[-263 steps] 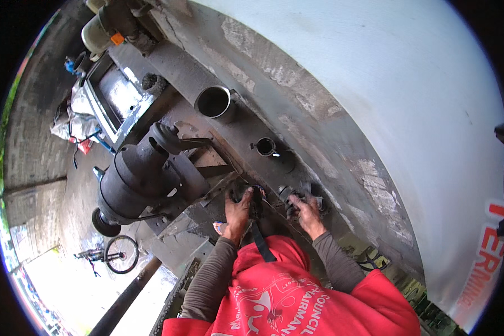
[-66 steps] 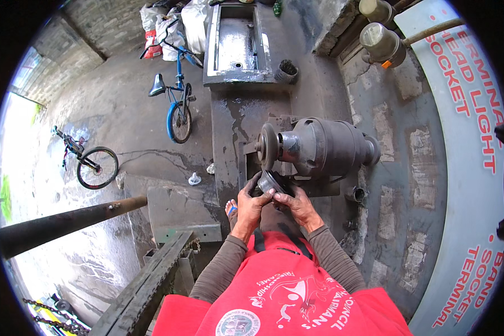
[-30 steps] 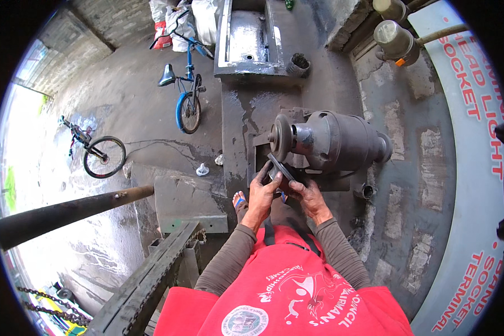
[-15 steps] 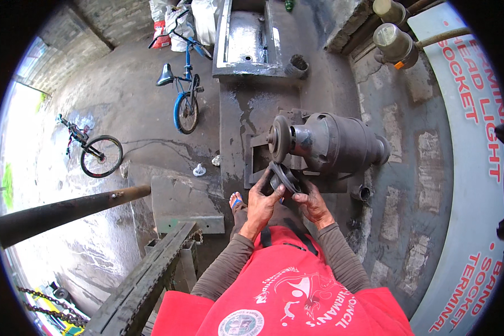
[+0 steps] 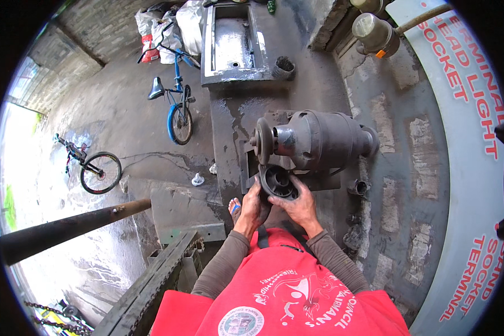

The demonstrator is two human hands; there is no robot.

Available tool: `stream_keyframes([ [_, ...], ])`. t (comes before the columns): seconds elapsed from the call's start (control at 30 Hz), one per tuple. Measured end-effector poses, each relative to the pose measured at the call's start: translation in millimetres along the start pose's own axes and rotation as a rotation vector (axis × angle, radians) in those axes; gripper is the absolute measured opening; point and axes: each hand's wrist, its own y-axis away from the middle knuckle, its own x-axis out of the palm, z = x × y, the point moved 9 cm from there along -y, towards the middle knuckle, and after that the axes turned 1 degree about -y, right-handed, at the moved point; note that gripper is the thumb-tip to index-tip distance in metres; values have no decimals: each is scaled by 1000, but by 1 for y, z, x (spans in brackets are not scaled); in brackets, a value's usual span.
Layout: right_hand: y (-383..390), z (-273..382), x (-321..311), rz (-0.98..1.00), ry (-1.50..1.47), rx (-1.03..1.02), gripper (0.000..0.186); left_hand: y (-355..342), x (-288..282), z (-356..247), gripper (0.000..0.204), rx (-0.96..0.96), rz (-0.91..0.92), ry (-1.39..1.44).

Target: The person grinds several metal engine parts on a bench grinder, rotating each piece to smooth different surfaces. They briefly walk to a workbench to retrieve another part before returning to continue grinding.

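Observation:
A dark, round metal part point(image 5: 278, 180) with a hollow face and a raised hub is held between my two hands. My left hand point(image 5: 253, 206) grips its left rim, fingers partly hidden beneath it. On the near right side, my right hand point(image 5: 299, 203) clasps the rim with the thumb across the lower edge. Just beyond the part stands a bench grinder's round wheel point(image 5: 262, 141), joined to a grimy cylindrical motor point(image 5: 325, 140). The part's far rim appears close to the wheel; whether they touch I cannot tell.
A metal basin point(image 5: 233, 50) lies ahead, with a dark pot point(image 5: 283, 68) beside it. Two bicycles, one blue point(image 5: 177, 89) and one dark point(image 5: 98, 171), stand at left. A rusty pipe point(image 5: 73, 227) and a beam point(image 5: 151, 280) jut in near my left arm. A lettered signboard point(image 5: 465, 185) lines the right.
The round part has turned from nearly edge-on to showing its hollow, hubbed face. Both hands have shifted around its rim, and the right thumb now lies along the near edge.

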Motion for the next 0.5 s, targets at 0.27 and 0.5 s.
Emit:
stream_keyframes([
  [0.27, -8, 35, 17, 78, 128, -183, 88, 28, 21, -40, 57, 87, 200, 60],
  [0.5, 27, 56, 0, 126, 372, -490, 98, 26, -18, -44, 45, 102, -128, -50],
])
